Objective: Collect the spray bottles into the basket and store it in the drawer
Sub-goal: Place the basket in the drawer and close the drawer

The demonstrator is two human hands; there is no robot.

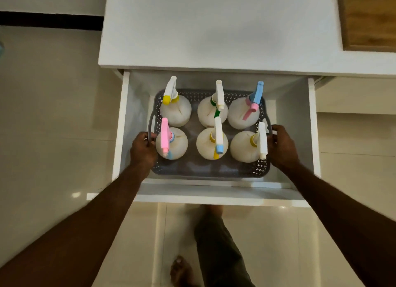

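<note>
6 bottles stand in the basket, which sits inside the open drawer.
Left hand and right hand each curl round a side handle; storing seems near done. Next: let go, push shut. Basket's long axis runs left-right; nozzles point mostly toward the person.

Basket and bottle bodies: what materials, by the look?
Basket: grey moulded plastic, likely; the walls are a regular perforated lattice with a smooth matte rim. Bottle bodies, e.g. the front-right one: translucent whitish plastic, probably; they look milky with a soft sheen and rounded shoulders.
</note>
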